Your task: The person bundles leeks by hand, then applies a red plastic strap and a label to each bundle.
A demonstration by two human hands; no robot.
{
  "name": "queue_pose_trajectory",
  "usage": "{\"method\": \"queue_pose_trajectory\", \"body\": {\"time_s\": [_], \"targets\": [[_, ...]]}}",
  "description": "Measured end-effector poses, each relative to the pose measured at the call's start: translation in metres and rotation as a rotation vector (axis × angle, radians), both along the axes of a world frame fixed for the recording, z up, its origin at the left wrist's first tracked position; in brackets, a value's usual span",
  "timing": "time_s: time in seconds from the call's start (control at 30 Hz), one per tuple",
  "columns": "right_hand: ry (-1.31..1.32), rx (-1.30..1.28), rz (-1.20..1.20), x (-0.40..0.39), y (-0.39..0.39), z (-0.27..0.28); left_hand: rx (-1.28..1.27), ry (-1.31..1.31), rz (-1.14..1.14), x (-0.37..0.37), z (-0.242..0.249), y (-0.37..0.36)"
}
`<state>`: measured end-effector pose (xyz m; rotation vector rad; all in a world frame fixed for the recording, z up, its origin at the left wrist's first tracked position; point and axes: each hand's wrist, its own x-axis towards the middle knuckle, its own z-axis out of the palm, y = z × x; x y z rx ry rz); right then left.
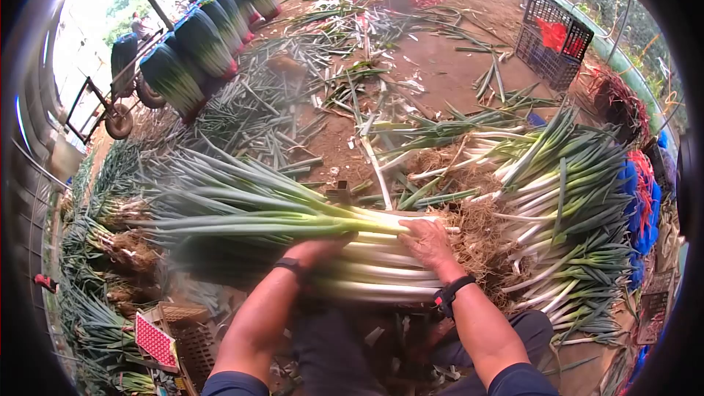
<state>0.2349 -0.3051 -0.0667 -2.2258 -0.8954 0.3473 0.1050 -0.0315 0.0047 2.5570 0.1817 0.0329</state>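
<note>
A thick bunch of long green onions (367, 260) lies crosswise in front of me, leaves to the left and white stems to the right. My left hand (323, 249) grips it where the green turns white; its fingers are partly hidden and blurred. Around the white stems close to the roots, my right hand (429, 243) is closed over the top. Tangled brown roots (480, 238) are just right of that hand. A large heap of loose green onions (568, 213) spreads beyond them, its leaves pointing right.
Tied bundles of green onions (198, 40) stand on a cart at the upper left. A black crate (554, 40) holding something red is at the upper right. Leaf scraps (257, 114) litter the ground. At the lower left are a brown crate (194, 348) and a red-and-white piece (155, 341).
</note>
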Motion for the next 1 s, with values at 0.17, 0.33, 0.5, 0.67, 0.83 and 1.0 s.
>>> {"method": "queue_pose_trajectory", "body": {"time_s": [0.17, 0.33, 0.5, 0.67, 0.83, 1.0], "targets": [[0.007, -0.019, -0.105, -0.006, 0.002, -0.008, 0.032, 0.481, 0.157, -0.003, 0.055, 0.008], [-0.011, 0.007, -0.089, -0.008, 0.006, -0.021, 0.492, 0.214, -0.11, -0.001, 0.09, -0.033], [-0.043, 0.023, -0.054, -0.003, 0.004, -0.032, 0.272, -0.061, -0.274, 0.07, -0.018, -0.058], [0.01, 0.04, -0.064, -0.007, -0.003, -0.015, 0.36, 0.142, -0.35, 0.062, -0.021, 0.009], [-0.056, 0.086, -0.081, -0.008, -0.002, -0.017, 0.482, 0.132, -0.194, 0.03, 0.026, 0.019], [-0.061, 0.053, -0.085, -0.009, -0.002, -0.017, 0.642, 0.131, -0.161, 0.005, 0.044, 0.029]]}}
